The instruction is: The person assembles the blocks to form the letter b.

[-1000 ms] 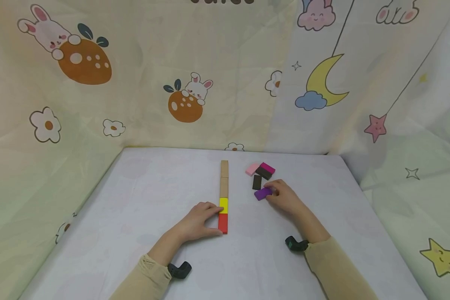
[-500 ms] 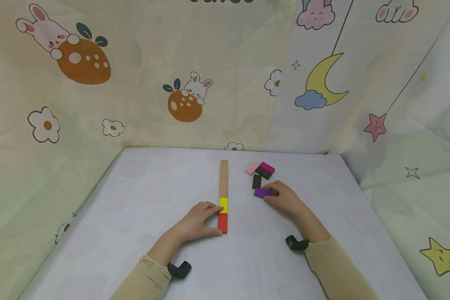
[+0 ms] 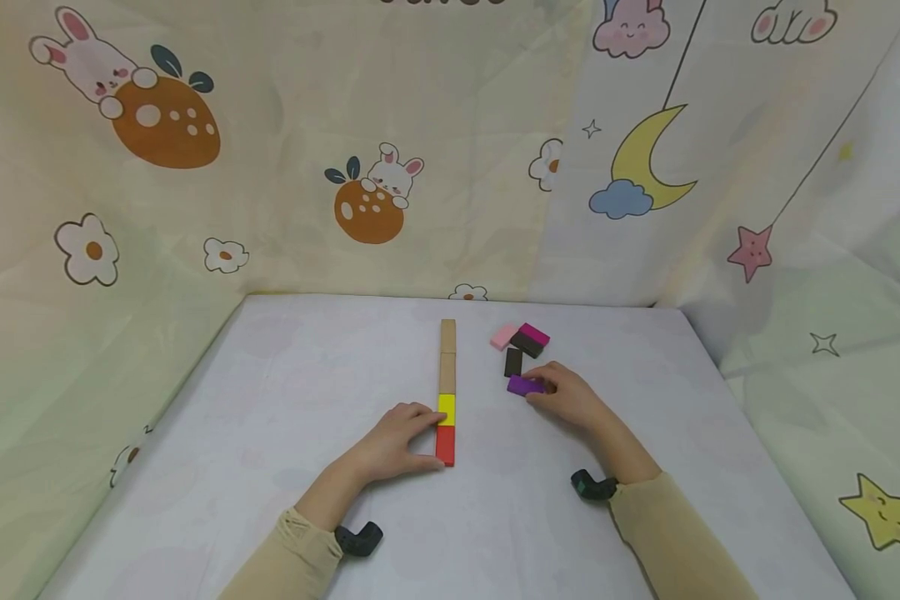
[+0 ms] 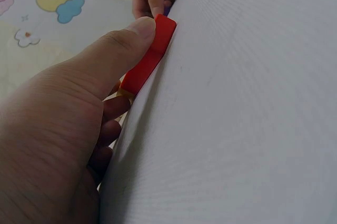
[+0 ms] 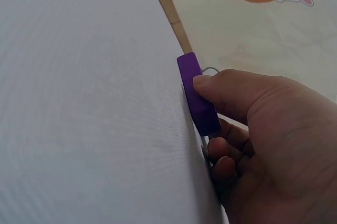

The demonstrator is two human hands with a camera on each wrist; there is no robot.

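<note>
A straight row of flat blocks runs away from me across the white table. The red block (image 3: pixel 446 446) is nearest, then the yellow block (image 3: pixel 448 403), with two tan blocks (image 3: pixel 447 372) beyond. My left hand (image 3: pixel 392 444) holds the near part of the row from the left, its thumb on the red block's near end and a fingertip on the yellow one. To the right, my right hand (image 3: pixel 570 397) pinches a purple block (image 5: pixel 195 95) by its long sides between thumb and fingers. That block lies low over the table, one end pointing toward the row.
Just beyond the purple block lie two dark brown blocks (image 3: pixel 513 362), a magenta block (image 3: pixel 536 333) and a light pink block (image 3: pixel 502 337). A printed cloth (image 3: pixel 285 233) hangs along the table's back edge and both sides.
My right hand has turned the purple block from slanted to nearly crosswise, its left end swinging slightly away from me. The left hand and the row stay put.
</note>
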